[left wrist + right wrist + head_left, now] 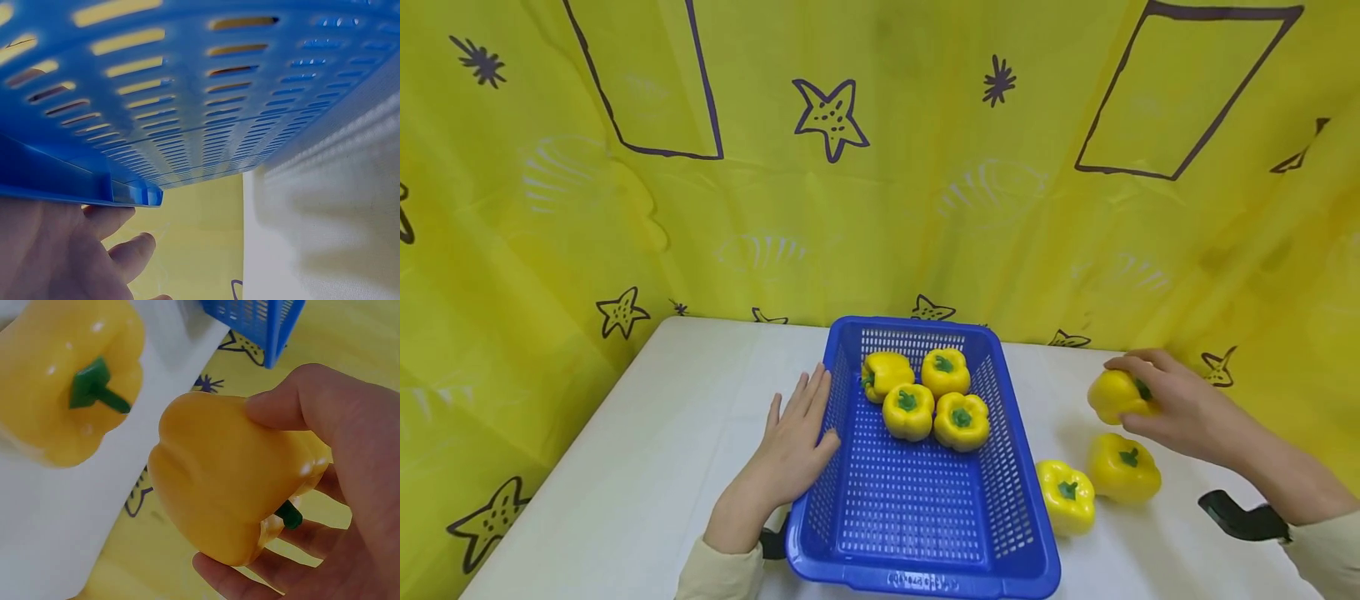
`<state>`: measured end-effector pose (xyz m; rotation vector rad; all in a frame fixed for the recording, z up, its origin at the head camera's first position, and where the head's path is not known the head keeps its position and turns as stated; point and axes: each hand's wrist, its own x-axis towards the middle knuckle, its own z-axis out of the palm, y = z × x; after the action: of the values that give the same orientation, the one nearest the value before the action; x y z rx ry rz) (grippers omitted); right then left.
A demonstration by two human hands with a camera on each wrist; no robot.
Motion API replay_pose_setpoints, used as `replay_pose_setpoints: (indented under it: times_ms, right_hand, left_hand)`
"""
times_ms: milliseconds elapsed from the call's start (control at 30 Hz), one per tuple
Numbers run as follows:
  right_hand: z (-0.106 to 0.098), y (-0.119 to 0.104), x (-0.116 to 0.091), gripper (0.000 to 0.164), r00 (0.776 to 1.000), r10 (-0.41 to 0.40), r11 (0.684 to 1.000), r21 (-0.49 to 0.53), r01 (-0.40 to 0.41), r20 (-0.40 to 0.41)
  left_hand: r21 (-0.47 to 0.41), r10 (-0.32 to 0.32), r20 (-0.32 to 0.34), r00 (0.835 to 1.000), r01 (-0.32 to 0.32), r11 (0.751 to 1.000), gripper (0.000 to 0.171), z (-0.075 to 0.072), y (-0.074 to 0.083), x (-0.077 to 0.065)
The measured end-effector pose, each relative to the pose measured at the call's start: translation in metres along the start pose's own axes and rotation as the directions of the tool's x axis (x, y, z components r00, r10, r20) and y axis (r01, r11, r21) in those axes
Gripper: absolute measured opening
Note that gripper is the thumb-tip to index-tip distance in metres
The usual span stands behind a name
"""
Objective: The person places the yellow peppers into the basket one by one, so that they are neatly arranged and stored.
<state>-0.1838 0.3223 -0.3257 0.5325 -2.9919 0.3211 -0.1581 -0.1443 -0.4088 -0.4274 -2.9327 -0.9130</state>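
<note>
My right hand (1183, 408) grips a yellow bell pepper (219, 475) above the right side of the table, thumb on one side and fingers on the other. Its green stem points toward the palm. Below it, two more yellow bell peppers (1124, 468) stand on the table beside the blue plastic basket (1033, 492). Inside the basket, several bell peppers (908, 412) are grouped toward the far end. Along the basket's left rim lies my left hand (793, 446), its fingers straight; in the left wrist view it is under the rim's outer edge.
The basket has slotted walls and stands near the middle of the white table (700, 417). A yellow curtain (880, 208) with starfish drawings hangs behind the table and at both sides. Dark straps (1243, 517) show near both wrists.
</note>
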Motion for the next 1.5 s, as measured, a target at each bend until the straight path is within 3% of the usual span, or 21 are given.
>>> replay_pose_setpoints:
  times_ms: [300, 467, 733, 1100, 1500]
  right_hand:
    - [-0.005, -0.021, 0.005, 0.062, 0.998, -0.053, 0.999, -0.009, 0.053, -0.026]
    - [-0.006, -0.033, 0.006, 0.062, 0.998, -0.055, 0.998, -0.007, 0.055, -0.027]
    - [-0.006, -0.048, 0.012, 0.061, 0.99, -0.128, 0.992, -0.027, 0.126, -0.063]
    - [-0.006, -0.074, 0.024, 0.06, 0.981, -0.189, 0.982, -0.001, 0.189, -0.039]
    - [-0.003, -0.097, 0.035, 0.061, 0.981, -0.193, 0.98, 0.043, 0.193, 0.006]
  left_hand:
    - [-0.005, -0.017, 0.027, 0.999, 0.017, 1.0, 0.074, -0.002, -0.001, -0.001]
    - [-0.004, -0.005, 0.008, 1.0, 0.005, 1.0, 0.075, -0.001, -0.001, -0.001]
    - [0.011, -0.005, 0.003, 1.0, 0.005, 1.0, 0.075, 0.001, -0.001, -0.001]
    - [0.002, -0.009, 0.003, 1.0, 0.009, 1.0, 0.075, 0.0, -0.001, -0.001]
    - [0.007, 0.01, 0.001, 1.0, -0.01, 1.0, 0.075, 0.0, -0.002, -0.001]
